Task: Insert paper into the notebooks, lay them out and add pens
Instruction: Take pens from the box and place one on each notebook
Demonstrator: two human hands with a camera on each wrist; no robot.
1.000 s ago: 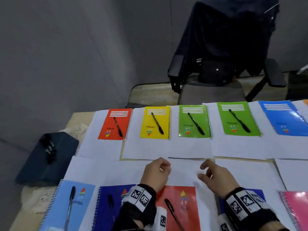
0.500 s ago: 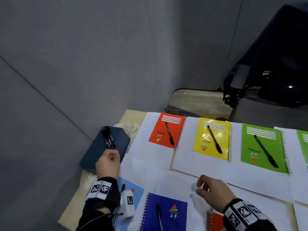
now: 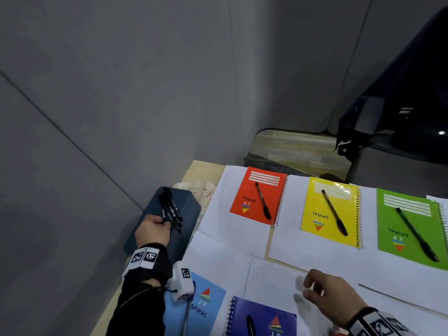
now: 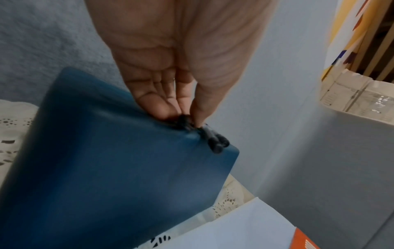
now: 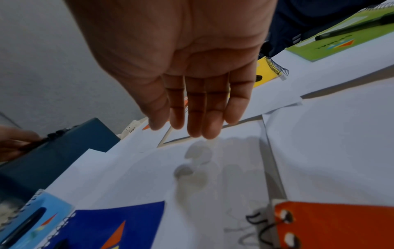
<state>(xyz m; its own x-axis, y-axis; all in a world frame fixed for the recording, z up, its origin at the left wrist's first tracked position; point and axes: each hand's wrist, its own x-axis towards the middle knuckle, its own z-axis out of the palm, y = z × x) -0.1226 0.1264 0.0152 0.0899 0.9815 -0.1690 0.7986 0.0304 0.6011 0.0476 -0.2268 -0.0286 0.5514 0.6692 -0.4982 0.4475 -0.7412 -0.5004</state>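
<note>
Head view — left hand (image 3: 152,230) pinches spare pens (image 3: 171,209) — right hand (image 3: 332,298) relaxed.

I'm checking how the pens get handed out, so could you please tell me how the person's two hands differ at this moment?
The left hand reaches out to the dark blue box and pinches the loose black pens lying on it; the right hand holds nothing. The left hand's fingers close on the pens, while the right hand's are straight and relaxed, hovering above the white paper sheet. Both wear black wristbands with square printed markers.
</note>
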